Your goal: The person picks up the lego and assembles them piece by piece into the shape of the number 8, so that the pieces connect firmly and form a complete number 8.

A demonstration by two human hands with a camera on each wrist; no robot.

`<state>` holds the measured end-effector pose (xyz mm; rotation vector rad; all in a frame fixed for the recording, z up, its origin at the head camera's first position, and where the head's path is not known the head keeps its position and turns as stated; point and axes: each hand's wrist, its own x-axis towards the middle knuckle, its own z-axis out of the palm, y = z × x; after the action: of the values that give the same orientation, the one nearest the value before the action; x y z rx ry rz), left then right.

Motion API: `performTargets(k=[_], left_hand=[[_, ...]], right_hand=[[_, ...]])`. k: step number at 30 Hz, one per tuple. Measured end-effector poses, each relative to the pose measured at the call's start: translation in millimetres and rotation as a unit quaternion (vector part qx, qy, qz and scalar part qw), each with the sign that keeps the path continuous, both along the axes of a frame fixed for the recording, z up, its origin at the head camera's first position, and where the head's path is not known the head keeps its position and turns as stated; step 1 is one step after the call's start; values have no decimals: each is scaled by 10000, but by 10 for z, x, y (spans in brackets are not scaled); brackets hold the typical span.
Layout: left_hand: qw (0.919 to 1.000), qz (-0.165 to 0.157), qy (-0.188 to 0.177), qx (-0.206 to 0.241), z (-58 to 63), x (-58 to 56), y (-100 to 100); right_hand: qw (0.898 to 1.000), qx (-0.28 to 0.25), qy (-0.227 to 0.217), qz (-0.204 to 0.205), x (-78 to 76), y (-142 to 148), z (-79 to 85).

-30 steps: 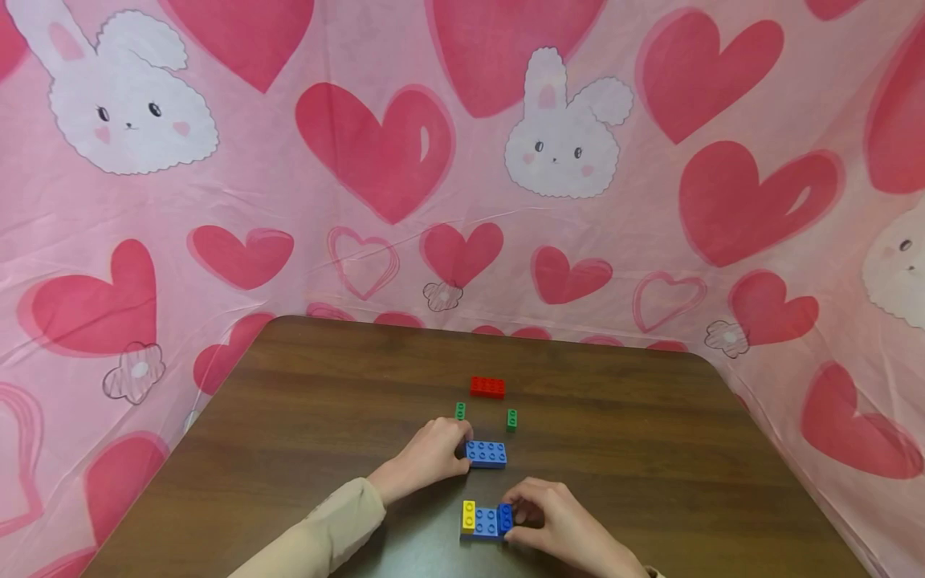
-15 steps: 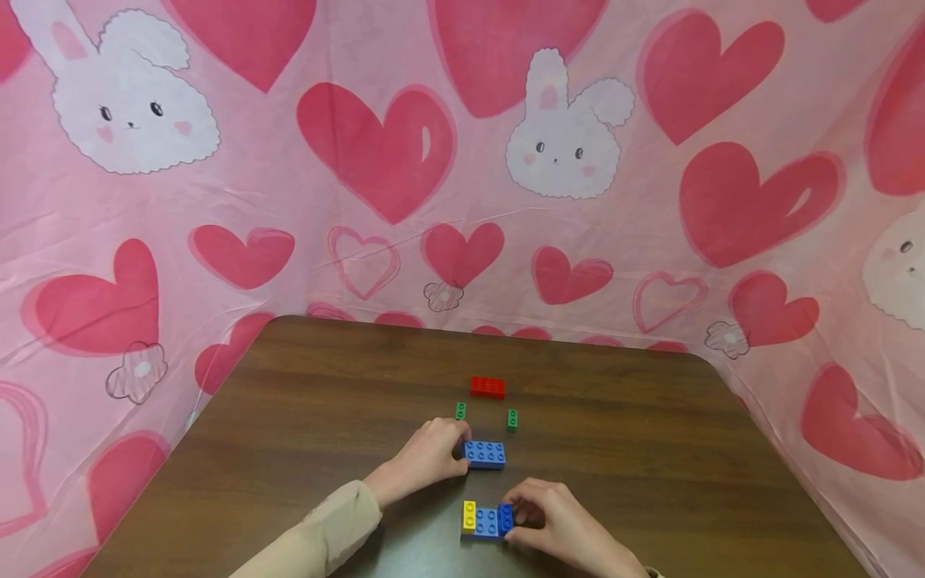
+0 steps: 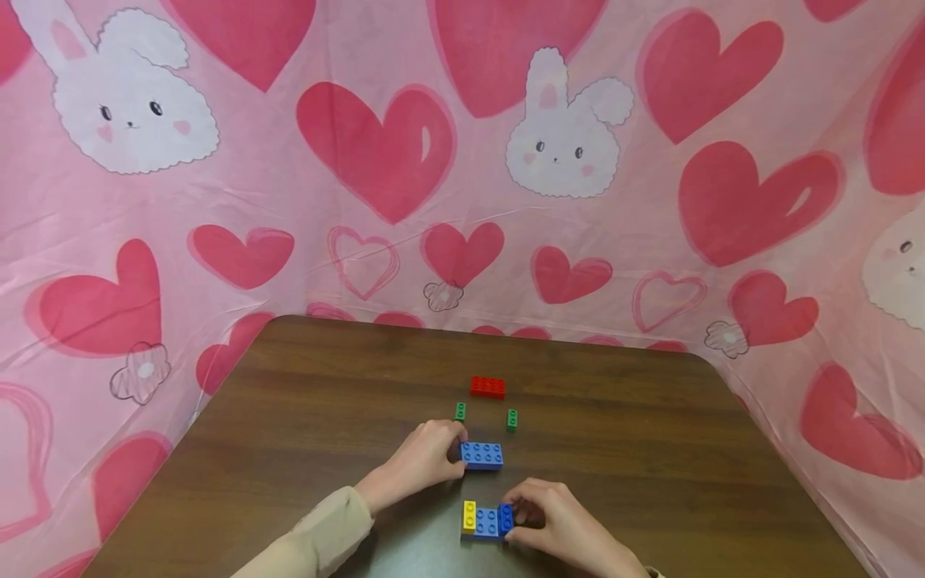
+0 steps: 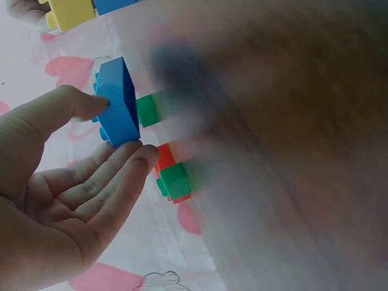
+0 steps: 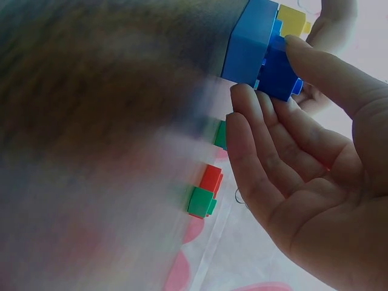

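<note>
My left hand (image 3: 422, 457) pinches a light blue eight-stud brick (image 3: 482, 456) by its left end, near the middle of the table. The thumb presses one side of this blue brick (image 4: 115, 103) in the left wrist view, with fingertips at its end. Closer to me lies another light blue brick (image 3: 487, 522), with a small yellow brick (image 3: 470, 518) on its left end and a small dark blue brick (image 3: 506, 518) on its right end. My right hand (image 3: 560, 522) holds that right end; in the right wrist view its thumb lies on the dark blue brick (image 5: 279, 73), fingertips at the far side.
Beyond the left hand lie two small green bricks, the left one (image 3: 460, 411) near its knuckles and the right one (image 3: 511, 420) farther over. Behind them is a red brick (image 3: 487, 388). A pink cloth (image 3: 405, 265) with hearts and rabbits hangs past the brown table (image 3: 614, 401).
My left hand has slid the single light blue brick slightly to the left. The right hand and the joined bricks have stayed in place.
</note>
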<state>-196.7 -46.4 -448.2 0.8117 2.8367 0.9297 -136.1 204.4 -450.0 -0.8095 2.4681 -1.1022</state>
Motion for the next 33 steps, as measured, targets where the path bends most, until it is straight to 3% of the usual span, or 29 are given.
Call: performTargets(k=[5,13,23,33], left_hand=[[9999,-17,154,24,36,36,-31],[10000,16,-54,32,113,121,-50],[9998,-42,104,191,233,245,-76],[9994,-152,135,291,322,356,-76]], right_hand=[[10000,53,20,-12,6,0,15],[10000,75,-18,18,20,4,25],[9998,139,-99,-71,23,8,22],[9998,-49,153,84,33,11,11]])
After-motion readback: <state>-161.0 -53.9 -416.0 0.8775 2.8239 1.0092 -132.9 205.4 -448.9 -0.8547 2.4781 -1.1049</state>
